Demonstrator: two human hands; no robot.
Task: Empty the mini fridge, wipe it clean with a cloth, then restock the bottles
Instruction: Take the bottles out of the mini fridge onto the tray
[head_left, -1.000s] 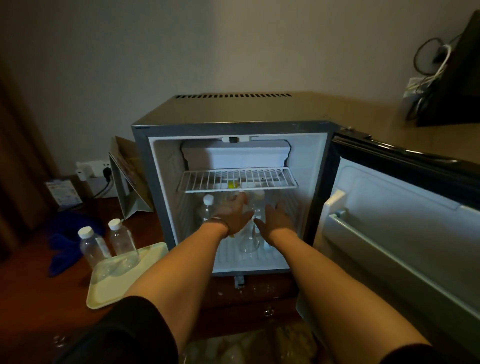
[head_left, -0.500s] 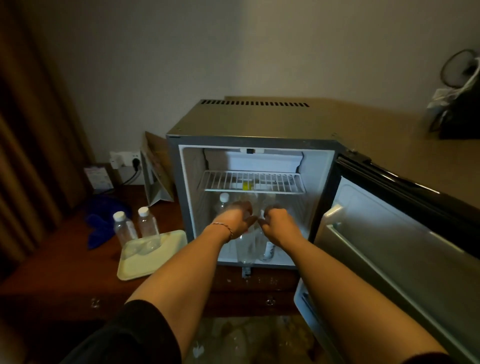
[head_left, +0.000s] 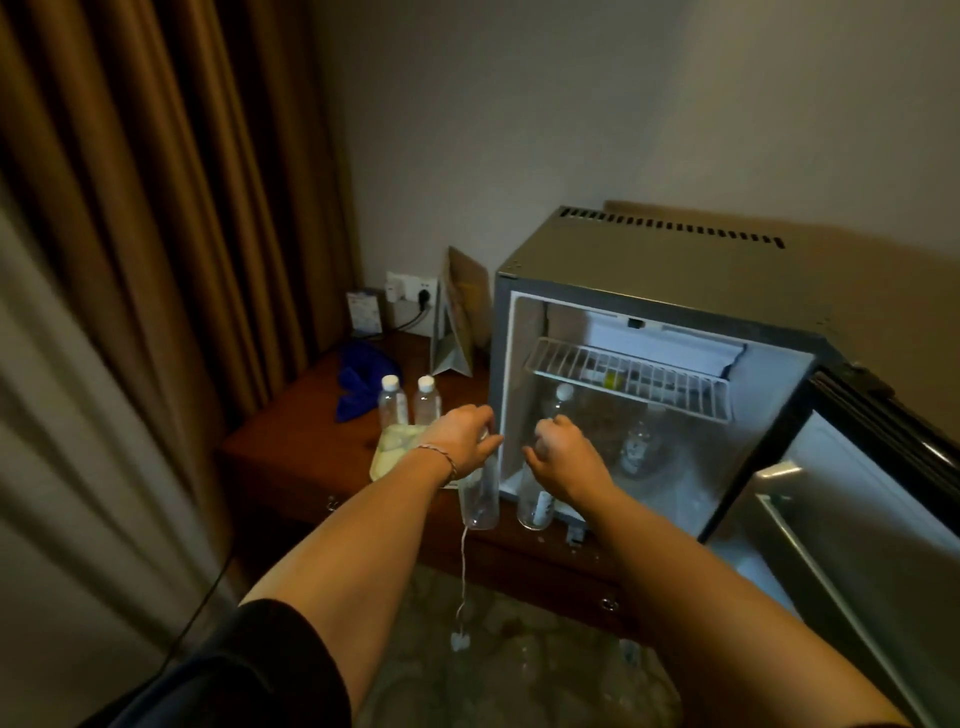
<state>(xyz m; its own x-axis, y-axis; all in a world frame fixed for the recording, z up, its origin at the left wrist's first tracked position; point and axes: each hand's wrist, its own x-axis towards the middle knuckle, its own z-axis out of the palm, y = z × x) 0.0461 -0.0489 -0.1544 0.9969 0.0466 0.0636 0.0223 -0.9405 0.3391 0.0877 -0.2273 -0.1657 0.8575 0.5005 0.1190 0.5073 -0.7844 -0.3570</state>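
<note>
The left hand (head_left: 460, 436) and right hand (head_left: 563, 457) each grip a clear plastic water bottle by its neck. They hang upright outside the grey mini fridge (head_left: 649, 260), probably bound for the pale yellow tray (head_left: 387, 457).

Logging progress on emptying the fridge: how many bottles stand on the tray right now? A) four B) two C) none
B: two capped bottles stand on the tray; the left hand and right hand each grip another bottle at the fridge front.

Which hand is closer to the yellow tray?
Left. The left hand, gripping a bottle, is right beside the tray; the right hand is farther, at the fridge opening.
</note>
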